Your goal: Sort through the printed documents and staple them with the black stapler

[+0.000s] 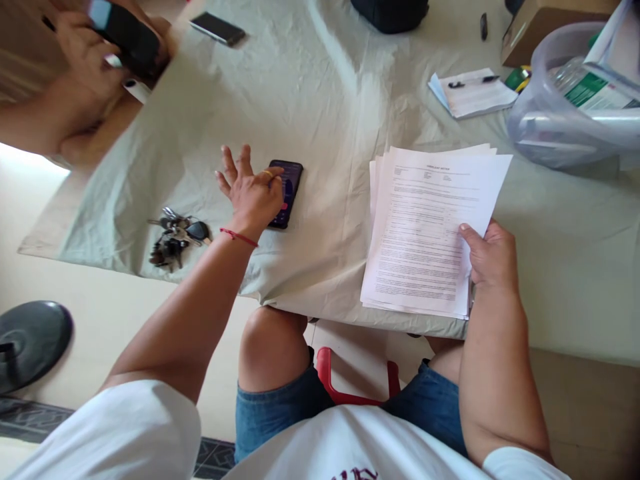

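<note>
My left hand reaches over the cloth with its fingers spread, a finger over the lit, dark screen of a smartphone. It holds nothing, and a red string is around its wrist. Left of it lies a bunch of keys. My right hand grips the right edge of a stack of printed papers, thumb on top and the other fingers hidden underneath. The top sheet carries dense lines of small text. The stack lies on the table near its front edge.
A pale cloth covers the table. A clear plastic tub, a cardboard box and a notepad with a pen are at the upper right. A black bag and another phone lie farther back. Another person's hand holds a dark device.
</note>
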Available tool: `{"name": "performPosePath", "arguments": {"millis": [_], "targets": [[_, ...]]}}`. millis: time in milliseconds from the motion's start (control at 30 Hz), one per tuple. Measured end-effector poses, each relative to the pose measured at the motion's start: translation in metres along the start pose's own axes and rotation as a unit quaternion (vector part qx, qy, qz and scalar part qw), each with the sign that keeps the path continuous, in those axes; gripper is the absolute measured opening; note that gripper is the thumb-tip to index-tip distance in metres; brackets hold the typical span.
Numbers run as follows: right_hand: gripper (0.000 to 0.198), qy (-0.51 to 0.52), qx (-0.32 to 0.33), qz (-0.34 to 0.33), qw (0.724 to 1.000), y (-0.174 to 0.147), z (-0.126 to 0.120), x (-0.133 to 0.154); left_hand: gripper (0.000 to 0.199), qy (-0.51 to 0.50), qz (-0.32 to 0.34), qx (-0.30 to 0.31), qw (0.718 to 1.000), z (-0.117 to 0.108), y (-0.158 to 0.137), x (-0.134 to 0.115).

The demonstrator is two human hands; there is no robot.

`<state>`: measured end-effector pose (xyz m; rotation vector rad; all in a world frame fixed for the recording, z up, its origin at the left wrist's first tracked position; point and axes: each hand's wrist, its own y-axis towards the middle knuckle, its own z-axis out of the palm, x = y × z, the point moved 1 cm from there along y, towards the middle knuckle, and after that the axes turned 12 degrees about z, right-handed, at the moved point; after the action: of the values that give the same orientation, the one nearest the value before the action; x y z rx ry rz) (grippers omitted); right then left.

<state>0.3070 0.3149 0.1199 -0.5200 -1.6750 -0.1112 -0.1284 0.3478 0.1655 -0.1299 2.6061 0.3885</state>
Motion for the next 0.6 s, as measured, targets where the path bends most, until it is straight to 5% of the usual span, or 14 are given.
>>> {"name": "performPosePath", "arguments": {"millis": [267,600], "targets": [[0.03,-0.005,0.011,-0.021,1.0,0.0,-0.002,-0.002,0.067,0.011,-0.005,0.022,1.0,0.001,0.002,0.0],[0.032,0.0,0.017,-0.024,1.0,0.0,0.0,-0.001,0.051,-0.009,0.012,-0.013,1.0,0.01,0.003,0.006]]}}
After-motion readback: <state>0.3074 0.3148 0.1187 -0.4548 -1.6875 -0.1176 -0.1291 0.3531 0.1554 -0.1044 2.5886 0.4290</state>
